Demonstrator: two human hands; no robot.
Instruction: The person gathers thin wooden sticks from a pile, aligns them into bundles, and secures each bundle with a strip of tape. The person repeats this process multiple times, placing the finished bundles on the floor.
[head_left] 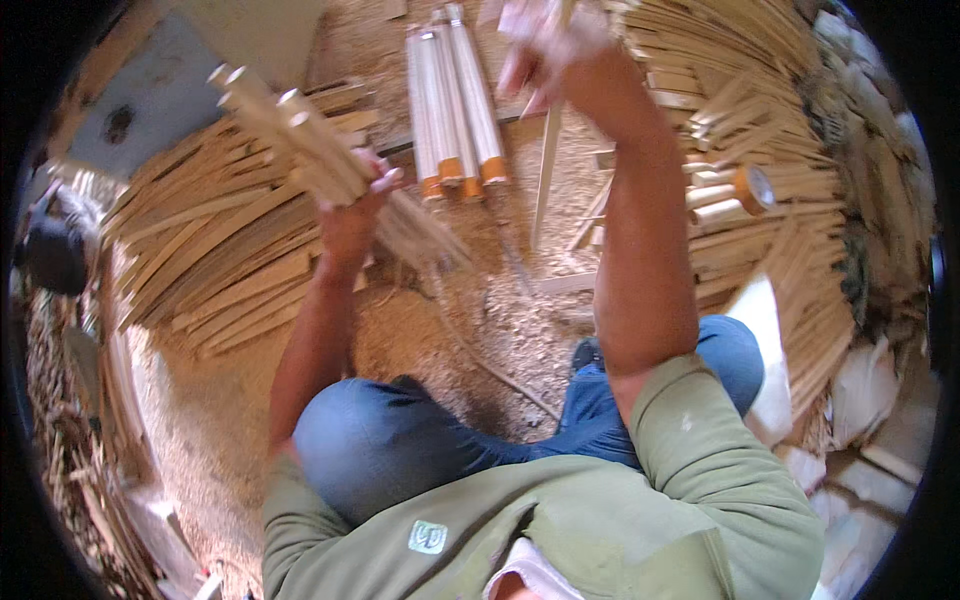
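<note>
Sawdust-strewn floor (400, 335), left hand (352, 205) clamped around wooden rods (322, 143), right hand (570, 55) blurred, its grip impossible to tell

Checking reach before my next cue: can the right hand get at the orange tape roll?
Probably yes: nothing visible covers the tape roll, which lies to the right of the right hand, though blur hides whether that hand holds something.

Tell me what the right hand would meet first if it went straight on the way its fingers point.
Probably the pale rods with orange ends: the blurred right hand points leftward to them. Its height is unclear, so it might pass over them.
</note>
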